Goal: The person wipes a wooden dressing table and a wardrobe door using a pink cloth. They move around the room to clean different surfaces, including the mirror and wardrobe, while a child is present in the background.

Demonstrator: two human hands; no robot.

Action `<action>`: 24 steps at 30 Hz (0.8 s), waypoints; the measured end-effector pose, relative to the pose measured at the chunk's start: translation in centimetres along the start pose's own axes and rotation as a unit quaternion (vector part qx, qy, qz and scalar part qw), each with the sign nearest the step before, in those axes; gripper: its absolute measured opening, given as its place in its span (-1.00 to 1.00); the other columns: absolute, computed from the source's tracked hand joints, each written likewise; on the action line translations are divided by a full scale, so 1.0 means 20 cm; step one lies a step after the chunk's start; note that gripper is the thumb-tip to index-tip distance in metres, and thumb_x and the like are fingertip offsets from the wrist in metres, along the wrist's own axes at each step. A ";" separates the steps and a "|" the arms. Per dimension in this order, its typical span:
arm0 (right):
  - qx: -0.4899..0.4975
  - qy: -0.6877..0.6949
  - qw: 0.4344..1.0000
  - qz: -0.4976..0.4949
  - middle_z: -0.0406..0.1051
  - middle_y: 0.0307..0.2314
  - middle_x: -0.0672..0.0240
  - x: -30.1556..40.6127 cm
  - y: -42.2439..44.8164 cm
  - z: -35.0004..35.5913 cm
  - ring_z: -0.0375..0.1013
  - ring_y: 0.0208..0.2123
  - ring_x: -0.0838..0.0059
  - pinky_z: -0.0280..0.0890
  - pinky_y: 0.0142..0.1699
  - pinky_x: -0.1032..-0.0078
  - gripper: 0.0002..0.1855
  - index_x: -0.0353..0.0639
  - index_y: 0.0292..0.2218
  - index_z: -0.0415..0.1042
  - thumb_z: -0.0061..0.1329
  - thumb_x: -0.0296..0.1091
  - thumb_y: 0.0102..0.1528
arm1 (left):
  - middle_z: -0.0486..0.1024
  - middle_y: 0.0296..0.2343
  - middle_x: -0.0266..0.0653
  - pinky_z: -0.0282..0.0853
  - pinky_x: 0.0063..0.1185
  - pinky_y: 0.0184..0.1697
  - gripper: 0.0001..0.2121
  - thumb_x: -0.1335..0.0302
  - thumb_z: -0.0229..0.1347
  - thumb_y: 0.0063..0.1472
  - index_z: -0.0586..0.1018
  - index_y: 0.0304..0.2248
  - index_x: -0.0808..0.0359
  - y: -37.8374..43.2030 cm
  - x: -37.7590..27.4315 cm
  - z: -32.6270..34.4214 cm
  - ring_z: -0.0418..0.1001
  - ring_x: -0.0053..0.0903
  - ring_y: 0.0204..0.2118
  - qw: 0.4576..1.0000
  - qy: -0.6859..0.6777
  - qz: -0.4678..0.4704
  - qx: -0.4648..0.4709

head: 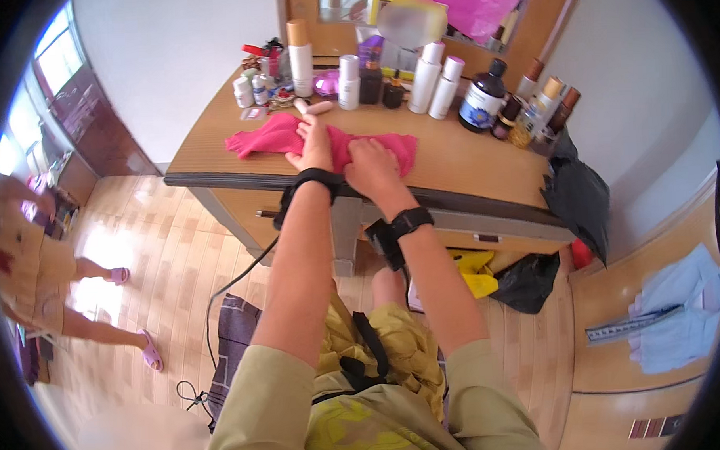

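Observation:
A pink knitted cloth lies stretched sideways along the front of a wooden dressing table. My left hand rests on its middle, thumb and fingers apart. Just to the right, my right hand has its fingers curled into the cloth, with folds bunched around them; the fingertips are hidden. Two small pale pink objects lie right behind my left fingers. Each of my wrists wears a black strap, and a dark cable hangs from the left one.
Bottles line the table's back, among them a tall white bottle and a dark bottle. A black plastic bag hangs at the right end. Another person stands at left. Folded light-blue clothing lies at right.

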State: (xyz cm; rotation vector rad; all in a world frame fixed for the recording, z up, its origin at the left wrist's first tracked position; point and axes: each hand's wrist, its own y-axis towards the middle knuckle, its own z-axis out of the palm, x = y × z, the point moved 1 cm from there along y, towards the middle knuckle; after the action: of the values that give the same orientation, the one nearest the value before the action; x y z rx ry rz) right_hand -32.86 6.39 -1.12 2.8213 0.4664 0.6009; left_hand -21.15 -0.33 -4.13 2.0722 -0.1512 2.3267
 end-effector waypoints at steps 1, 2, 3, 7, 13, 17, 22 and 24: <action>-0.008 -0.021 0.999 0.024 0.27 -0.24 0.24 -0.08 -0.03 -0.04 0.18 -0.09 0.20 0.04 -0.06 0.06 -0.72 -0.19 -0.31 0.30 -0.16 -0.40 -0.15 | 0.41 -0.28 -0.44 0.11 -0.35 -0.09 -0.61 0.20 0.15 -0.13 0.44 -0.29 0.20 0.00 0.01 -0.12 0.30 -0.60 -0.17 1.000 0.023 0.001 -0.010; -0.015 -0.042 0.998 0.048 0.27 -0.25 0.24 -0.16 -0.07 -0.07 0.19 -0.10 0.21 0.06 -0.08 0.05 -0.72 -0.18 -0.31 0.30 -0.15 -0.42 -0.16 | 0.44 -0.30 -0.44 0.11 -0.36 -0.10 -0.65 0.20 0.12 -0.09 0.46 -0.31 0.20 0.01 0.03 -0.24 0.33 -0.58 -0.20 0.999 0.025 0.029 -0.011; -0.028 -0.055 0.995 0.073 0.26 -0.25 0.25 -0.24 -0.12 -0.12 0.19 -0.11 0.21 0.07 -0.10 0.03 -0.73 -0.18 -0.31 0.30 -0.15 -0.42 -0.15 | 0.46 -0.32 -0.43 0.11 -0.36 -0.10 -0.68 0.21 0.09 -0.06 0.47 -0.33 0.21 0.01 0.06 -0.38 0.36 -0.56 -0.23 0.998 0.024 0.054 -0.015; -0.063 -0.115 0.982 0.134 0.23 -0.24 0.31 -0.61 -0.29 -0.29 0.20 -0.12 0.22 0.09 -0.17 0.01 -0.72 -0.11 -0.28 0.30 -0.14 -0.42 -0.12 | 0.50 -0.36 -0.39 0.07 -0.40 -0.10 -0.74 0.25 -0.05 0.04 0.49 -0.36 0.23 -0.09 0.17 -0.90 0.43 -0.56 -0.27 0.989 -0.129 0.066 0.006; -0.042 -0.222 0.955 0.191 0.21 -0.23 0.37 -0.70 -0.33 -0.34 0.19 -0.15 0.24 0.12 -0.19 0.06 -0.72 0.01 -0.27 0.36 -0.10 -0.30 -0.11 | 0.50 -0.40 -0.15 0.07 -0.42 -0.16 -0.66 0.23 -0.22 0.14 0.50 -0.38 0.30 -0.19 0.27 -1.05 0.45 -0.44 -0.31 0.970 -0.166 0.166 -0.058; -0.021 -0.259 0.955 0.143 0.26 -0.29 0.36 -0.57 -0.22 -0.30 0.23 -0.21 0.25 0.19 -0.24 0.15 -0.76 0.02 -0.33 0.41 -0.08 -0.24 -0.12 | 0.50 -0.38 -0.23 0.07 -0.38 -0.10 -0.76 0.33 -0.12 0.08 0.48 -0.36 0.28 -0.16 0.26 -0.95 0.44 -0.41 -0.29 0.970 -0.171 0.176 -0.010; 0.029 -0.270 0.962 0.007 0.41 -0.42 0.24 -0.45 -0.03 -0.18 0.39 -0.32 0.25 0.28 -0.30 0.28 -0.83 0.00 -0.44 0.48 -0.08 -0.25 -0.14 | 0.50 -0.38 -0.28 0.07 -0.36 -0.07 -0.77 0.37 -0.14 0.06 0.47 -0.36 0.30 -0.11 0.22 -0.68 0.42 -0.45 -0.27 0.978 -0.132 0.156 0.029; 0.091 -0.223 0.970 0.025 0.41 -0.40 0.19 -0.30 0.06 -0.14 0.40 -0.31 0.23 0.28 -0.28 0.29 -0.82 -0.04 -0.43 0.48 -0.09 -0.27 -0.12 | 0.50 -0.38 -0.31 0.08 -0.37 -0.09 -0.78 0.35 -0.11 0.07 0.48 -0.36 0.28 -0.09 0.16 -0.52 0.42 -0.47 -0.28 0.983 -0.129 0.120 0.046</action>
State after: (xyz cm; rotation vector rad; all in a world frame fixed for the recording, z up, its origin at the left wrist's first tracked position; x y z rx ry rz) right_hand -38.97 3.47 -0.44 3.0176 0.3773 -0.0841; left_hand -31.62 2.13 -2.10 2.5266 -0.3214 2.2125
